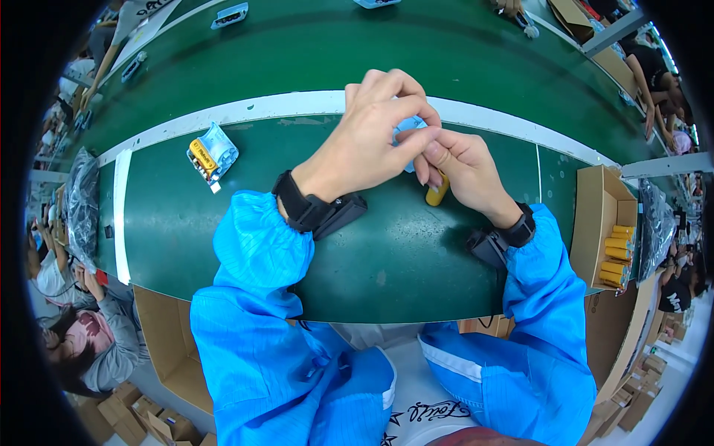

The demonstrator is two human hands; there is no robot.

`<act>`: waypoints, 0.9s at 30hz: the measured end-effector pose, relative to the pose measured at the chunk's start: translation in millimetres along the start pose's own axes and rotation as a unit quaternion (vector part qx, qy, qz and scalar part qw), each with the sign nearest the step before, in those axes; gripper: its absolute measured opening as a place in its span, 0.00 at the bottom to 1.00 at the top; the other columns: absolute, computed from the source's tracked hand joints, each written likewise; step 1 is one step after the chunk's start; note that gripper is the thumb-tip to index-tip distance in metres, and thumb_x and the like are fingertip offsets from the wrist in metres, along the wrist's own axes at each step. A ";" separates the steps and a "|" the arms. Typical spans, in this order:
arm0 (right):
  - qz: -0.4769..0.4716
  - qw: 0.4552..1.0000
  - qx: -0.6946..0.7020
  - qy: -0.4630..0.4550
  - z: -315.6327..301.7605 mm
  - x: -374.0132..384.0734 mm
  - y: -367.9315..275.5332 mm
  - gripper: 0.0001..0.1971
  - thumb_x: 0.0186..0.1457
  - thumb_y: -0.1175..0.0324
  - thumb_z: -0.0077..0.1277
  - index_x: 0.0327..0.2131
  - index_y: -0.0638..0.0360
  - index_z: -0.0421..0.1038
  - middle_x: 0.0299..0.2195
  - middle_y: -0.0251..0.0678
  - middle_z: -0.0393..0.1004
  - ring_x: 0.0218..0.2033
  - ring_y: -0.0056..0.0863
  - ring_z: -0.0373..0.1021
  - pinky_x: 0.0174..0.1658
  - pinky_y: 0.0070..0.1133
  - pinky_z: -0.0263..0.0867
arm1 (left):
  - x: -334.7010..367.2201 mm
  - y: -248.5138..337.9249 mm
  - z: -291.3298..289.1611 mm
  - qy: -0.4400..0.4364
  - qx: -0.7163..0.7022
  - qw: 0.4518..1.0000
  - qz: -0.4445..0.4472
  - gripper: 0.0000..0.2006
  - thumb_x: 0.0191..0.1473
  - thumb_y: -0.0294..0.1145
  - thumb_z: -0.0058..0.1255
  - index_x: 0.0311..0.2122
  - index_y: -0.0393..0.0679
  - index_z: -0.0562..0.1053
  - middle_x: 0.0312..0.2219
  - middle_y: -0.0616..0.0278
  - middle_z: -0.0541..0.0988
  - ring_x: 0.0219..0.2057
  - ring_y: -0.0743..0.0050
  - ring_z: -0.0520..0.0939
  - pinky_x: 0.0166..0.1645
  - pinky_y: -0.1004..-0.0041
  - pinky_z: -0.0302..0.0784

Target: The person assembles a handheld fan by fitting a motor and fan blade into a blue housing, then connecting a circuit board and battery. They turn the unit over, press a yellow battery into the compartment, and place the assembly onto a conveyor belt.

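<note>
Both my hands meet above the green bench, just in front of its white rail. My left hand (375,126) is closed on a light blue plastic shell (407,128), mostly covered by the fingers. Pressed against the left fingertips, my right hand (468,167) is pinched, its other fingers curled. From under those curled fingers the end of a yellow cylindrical battery (437,193) sticks out. Whether the battery is joined to the shell is hidden. To the left lies another light blue shell (220,146) with a yellow battery (202,154) and a small circuit board.
A cardboard box (591,223) at the right edge holds several yellow batteries (617,249). Beyond the white rail (268,108), a green belt (312,56) carries more light blue shells (230,15). Open cartons stand below the bench on both sides. Other people sit along the line.
</note>
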State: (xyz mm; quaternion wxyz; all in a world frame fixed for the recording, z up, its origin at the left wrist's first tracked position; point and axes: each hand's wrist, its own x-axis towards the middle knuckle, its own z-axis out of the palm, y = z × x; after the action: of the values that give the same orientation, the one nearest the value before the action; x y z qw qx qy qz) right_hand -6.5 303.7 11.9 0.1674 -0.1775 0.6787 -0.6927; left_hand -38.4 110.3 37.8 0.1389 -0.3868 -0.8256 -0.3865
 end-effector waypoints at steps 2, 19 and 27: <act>0.009 1.000 0.007 -0.014 0.9 -0.7 -1.5 0.17 0.67 0.64 0.40 0.49 0.68 0.69 0.25 0.29 0.72 0.22 0.13 0.62 0.28 0.13 0.60 | 0.0 -1.0 -0.2 0.004 -0.003 1.000 -0.005 0.06 0.51 0.31 0.56 0.35 0.43 0.75 0.37 0.65 0.72 0.43 0.64 0.70 0.50 0.68 0.59; 0.108 0.976 0.157 0.104 -14.4 10.0 -4.5 0.09 0.62 0.68 0.47 0.38 0.65 0.70 0.31 0.37 0.75 0.25 0.19 0.70 0.32 0.16 0.67 | -22.1 -21.4 44.9 -0.077 0.072 0.976 -0.192 0.23 0.50 0.36 0.51 0.45 0.27 0.66 0.40 0.35 0.70 0.43 0.40 0.72 0.47 0.53 0.68; -0.026 0.981 -0.081 0.175 -10.4 9.4 19.2 0.09 0.59 0.69 0.50 0.37 0.65 0.73 0.41 0.38 0.72 0.39 0.23 0.69 0.46 0.18 0.63 | -24.8 -14.4 49.3 -0.095 0.045 0.977 -0.184 0.21 0.48 0.32 0.48 0.44 0.26 0.66 0.38 0.35 0.72 0.40 0.39 0.73 0.46 0.53 0.70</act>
State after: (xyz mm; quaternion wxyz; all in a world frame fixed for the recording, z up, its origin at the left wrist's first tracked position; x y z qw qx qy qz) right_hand -19.9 307.9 -7.3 0.0132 -0.0844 0.7467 -0.6597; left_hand -29.3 128.1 -15.6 0.0034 -0.2569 -0.9085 -0.3297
